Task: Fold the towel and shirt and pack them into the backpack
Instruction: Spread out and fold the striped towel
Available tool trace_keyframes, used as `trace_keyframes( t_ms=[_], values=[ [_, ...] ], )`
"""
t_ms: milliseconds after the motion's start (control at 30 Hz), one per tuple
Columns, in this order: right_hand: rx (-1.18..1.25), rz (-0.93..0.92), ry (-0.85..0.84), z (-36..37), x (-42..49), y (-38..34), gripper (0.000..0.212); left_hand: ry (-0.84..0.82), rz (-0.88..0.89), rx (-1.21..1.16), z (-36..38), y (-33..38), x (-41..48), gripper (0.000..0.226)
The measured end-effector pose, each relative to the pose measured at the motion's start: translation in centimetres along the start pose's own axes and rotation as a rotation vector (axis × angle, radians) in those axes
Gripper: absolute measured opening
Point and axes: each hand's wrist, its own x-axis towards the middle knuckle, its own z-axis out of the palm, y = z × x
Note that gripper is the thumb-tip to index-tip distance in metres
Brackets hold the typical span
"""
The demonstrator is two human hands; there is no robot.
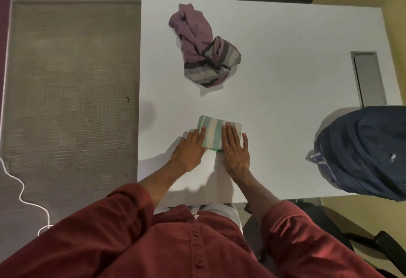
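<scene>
I have the green-striped towel (214, 134) folded small near the table's (285, 80) front edge, left hand (189, 149) and right hand (235, 148) pressed flat, fingers spread; the purple shirt (202, 47) lies crumpled behind; the navy backpack (362, 152), right, awaits both, I judge.

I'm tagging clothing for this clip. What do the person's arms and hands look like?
The left hand and right hand are bare: no gloves, rings or watch show. The left sleeve and right sleeve are dark red, pushed up to leave the forearms bare, part of a buttoned red shirt.
</scene>
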Motion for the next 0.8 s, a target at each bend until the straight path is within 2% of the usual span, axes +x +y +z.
trace_keyframes(
  t_ms=[100,167,267,333,433,567,800],
  values=[
    [0.012,-0.036,-0.039,-0.5,0.8,0.5,0.089,0.014,-0.001,-0.009,0.2,0.7,-0.8,0.085],
    [0.046,-0.061,-0.034,-0.9,1.0,1.0,0.088,0.043,-0.017,0.01,0.1,0.7,-1.0,0.076],
    [0.124,-0.095,0.025,-1.4,0.4,0.9,0.084,0.159,-0.092,-0.003,-0.2,0.3,-0.8,0.057],
    [0.225,-0.068,0.049,-1.7,-0.1,0.2,0.077,0.21,-0.073,-0.036,-0.4,0.0,-0.2,0.06],
    [0.282,0.021,0.037,-0.8,-0.7,-0.9,0.066,0.133,0.028,-0.01,0.2,0.1,0.8,0.068],
    [0.273,0.069,-0.035,0.8,-1.5,-1.1,0.068,-0.023,0.025,-0.062,2.3,0.7,1.1,0.078],
    [0.252,0.058,-0.02,0.6,0.2,2.2,0.069,-0.044,-0.031,-0.084,2.5,3.4,3.1,0.08]
  ],
)
